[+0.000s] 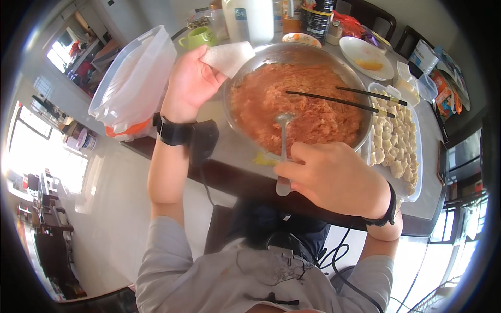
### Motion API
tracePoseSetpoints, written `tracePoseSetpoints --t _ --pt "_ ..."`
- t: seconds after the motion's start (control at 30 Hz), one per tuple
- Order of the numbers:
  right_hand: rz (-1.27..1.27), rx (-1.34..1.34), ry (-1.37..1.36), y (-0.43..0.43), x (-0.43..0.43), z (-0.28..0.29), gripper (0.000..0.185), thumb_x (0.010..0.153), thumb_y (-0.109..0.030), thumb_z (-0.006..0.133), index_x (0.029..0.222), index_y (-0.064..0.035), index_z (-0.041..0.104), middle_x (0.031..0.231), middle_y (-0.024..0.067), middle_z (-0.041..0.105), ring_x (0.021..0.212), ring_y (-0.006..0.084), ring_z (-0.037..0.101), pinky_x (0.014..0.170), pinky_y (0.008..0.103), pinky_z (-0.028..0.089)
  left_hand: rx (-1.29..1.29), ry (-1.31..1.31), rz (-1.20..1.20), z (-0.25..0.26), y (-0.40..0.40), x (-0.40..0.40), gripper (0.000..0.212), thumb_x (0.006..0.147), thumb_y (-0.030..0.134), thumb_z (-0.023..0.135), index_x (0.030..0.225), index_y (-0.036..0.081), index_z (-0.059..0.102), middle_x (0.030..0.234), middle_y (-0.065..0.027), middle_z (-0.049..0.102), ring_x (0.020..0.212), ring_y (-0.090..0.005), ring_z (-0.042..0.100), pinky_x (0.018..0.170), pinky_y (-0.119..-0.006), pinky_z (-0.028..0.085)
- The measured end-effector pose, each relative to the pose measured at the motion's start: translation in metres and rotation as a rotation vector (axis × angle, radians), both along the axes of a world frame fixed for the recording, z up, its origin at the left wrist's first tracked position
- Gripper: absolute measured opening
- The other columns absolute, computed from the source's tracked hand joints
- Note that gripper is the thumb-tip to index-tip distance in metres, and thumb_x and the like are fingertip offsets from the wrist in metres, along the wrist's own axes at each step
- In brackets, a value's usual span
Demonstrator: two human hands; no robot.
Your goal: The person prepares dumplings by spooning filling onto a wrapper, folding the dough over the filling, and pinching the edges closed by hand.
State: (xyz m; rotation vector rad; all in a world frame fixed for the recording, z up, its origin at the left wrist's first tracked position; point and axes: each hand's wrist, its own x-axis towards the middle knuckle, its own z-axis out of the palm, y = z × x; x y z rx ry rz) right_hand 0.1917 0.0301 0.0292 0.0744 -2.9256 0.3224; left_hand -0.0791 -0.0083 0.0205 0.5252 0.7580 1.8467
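Note:
My left hand (pixel 193 80) holds a pale dough wrapper (pixel 230 58) at the upper left rim of a large steel bowl (pixel 235 121). Reddish minced filling (pixel 258 101) fills much of that bowl. The handle of a metal spoon (pixel 283 137) is gripped in my right hand (pixel 332 174), with the spoon's head resting on the filling. Two dark chopsticks (pixel 328 99) lie across the bowl's right side, their thick ends over a clear plastic tray (pixel 419 172). Many folded dumplings (pixel 393 141) sit in that tray.
Clear plastic containers (pixel 133 78) stand at the left table edge. Behind the bowl are a green mug (pixel 199 37), a large white bottle (pixel 254 23), a patterned small bowl (pixel 301 39) and black cans (pixel 316 21). A white plate (pixel 385 68) with yellow food stands at the back right.

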Motion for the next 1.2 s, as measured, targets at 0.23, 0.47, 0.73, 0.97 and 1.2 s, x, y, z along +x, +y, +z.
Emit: tracePoseSetpoints --t 0.23,0.47,0.73,0.97,1.2 --pt "0.029 0.089 -0.061 -0.013 -0.006 -0.001 0.014 0.067 -0.011 0.056 0.079 -0.0068 0.052 0.073 0.0081 0.048 0.059 0.0216 0.055 0.047 0.0300 0.043 0.072 -0.048 0.172 -0.013 0.015 0.017 0.026 0.083 0.011 0.048 0.105 -0.003 0.044 0.106 -0.0120 0.051 0.097 -0.0217 0.051 0.086 -0.033 0.043" --pt "-0.102 -0.029 0.286 0.010 -0.016 -0.001 0.017 0.066 -0.010 0.062 0.078 -0.0062 0.051 0.067 0.0062 0.047 0.055 0.0197 0.054 0.045 0.0288 0.043 0.060 -0.089 0.209 -0.029 0.000 0.012 0.024 0.084 0.011 0.047 0.104 -0.002 0.045 0.106 -0.0094 0.052 0.097 -0.0200 0.052 0.085 -0.033 0.044" --pt "-0.329 -0.239 0.498 0.027 -0.009 0.008 0.011 0.079 -0.008 0.054 0.086 -0.0013 0.058 0.073 0.0087 0.059 0.057 0.0156 0.054 0.053 0.0241 0.043 0.028 0.005 0.196 -0.023 -0.001 0.027 0.023 0.085 0.014 0.046 0.104 0.001 0.046 0.104 -0.0095 0.053 0.097 -0.0198 0.052 0.087 -0.035 0.043" --pt "-0.370 -0.335 0.507 0.029 -0.008 0.008 0.021 0.086 -0.016 0.047 0.083 0.0007 0.059 0.071 0.0057 0.059 0.055 0.0092 0.048 0.052 0.0200 0.038 -0.001 -0.011 0.222 -0.022 0.001 0.028 0.029 0.085 0.012 0.045 0.109 -0.004 0.043 0.108 -0.0100 0.051 0.100 -0.0204 0.051 0.088 -0.032 0.044" --pt "-0.333 -0.492 0.446 0.025 -0.004 0.009 0.030 0.087 -0.024 0.045 0.080 0.0015 0.059 0.063 0.0044 0.055 0.052 0.0073 0.045 0.048 0.0195 0.034 0.006 -0.048 0.151 -0.025 0.002 0.033 0.028 0.083 0.013 0.049 0.107 -0.003 0.045 0.103 -0.0103 0.053 0.095 -0.0209 0.053 0.085 -0.034 0.045"
